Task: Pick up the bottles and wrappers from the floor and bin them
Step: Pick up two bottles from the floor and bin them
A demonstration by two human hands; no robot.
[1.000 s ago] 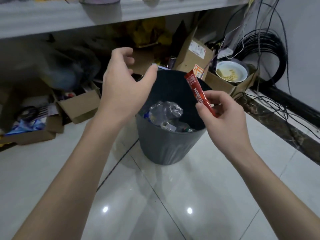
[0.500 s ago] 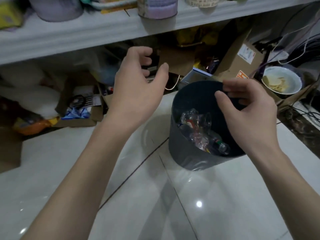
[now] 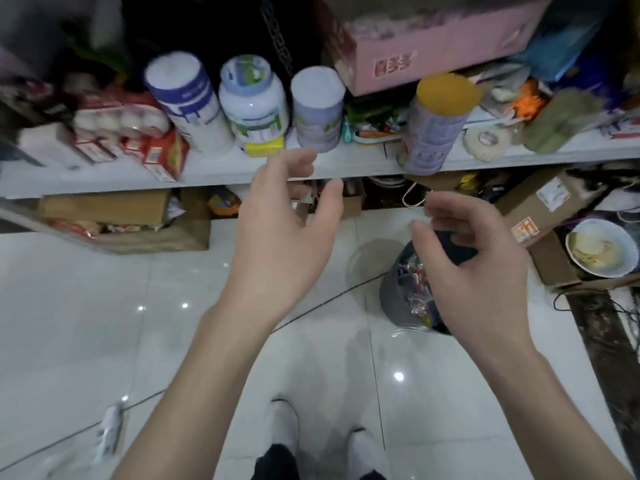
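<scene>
A dark grey bin (image 3: 393, 299) stands on the white tiled floor at right of centre, partly hidden behind my right hand. Clear plastic bottles and wrappers (image 3: 417, 289) lie inside it. My right hand (image 3: 474, 271) hovers above the bin with curled fingers apart and nothing in it. My left hand (image 3: 284, 244) is raised left of the bin, fingers spread, empty. A crumpled pale wrapper (image 3: 109, 431) lies on the floor at the lower left.
A white shelf (image 3: 214, 168) crosses the top, carrying tins, jars and boxes. Cardboard boxes (image 3: 540, 209) and a bowl (image 3: 602, 251) sit right of the bin. More boxes lie under the shelf at left. My feet (image 3: 287, 427) show at the bottom. Black cables run along the right.
My right hand let the red sachet go into the bin and is empty now. The view rose and pulled back, so the shelf top and my feet appear.
</scene>
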